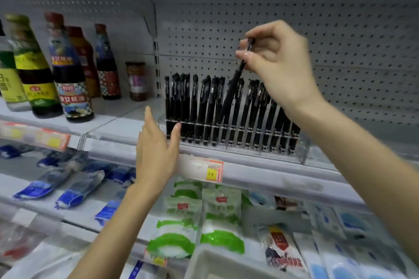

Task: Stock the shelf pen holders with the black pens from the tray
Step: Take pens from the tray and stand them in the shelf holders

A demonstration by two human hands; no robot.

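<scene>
Right hand (278, 63) is up above the pen holder (302, 149), and its grip is clamped on one black pen (233, 88): thumb and fingertips pinch the pen's top end. The pen is tilted, its upper end leaning toward the holder's right, its lower end down among the row near the holder's middle. I can't tell whether the tip sits in a slot.

The holder is a clear rack standing on the shelf (260, 165), right at the front edge, with the pegboard (340, 41) behind it. A full line of stocked pens (204, 108) stands in it, mostly upright, leaning more toward the holder's right end, where my forearm crosses in front of them.

Left hand (156, 149) is at the holder's left end, grip apart, fingers straight and pointing up, holding nothing. The thumb tip sits in front of the holder's left corner; whether it touches, I can't say.

Left of the holder, on the same shelf level, a small jar (136, 81) and then a group of dark sauce bottles (65, 70). Just below the holder, a yellow price tag (212, 171) on the shelf rail. Below that, green-and-white packets (181, 233), with blue packets (68, 188) further down and left of the holder. The corner of a pale tray (204, 263) shows at the bottom edge of view, straight below the holder; its contents are out of sight.
</scene>
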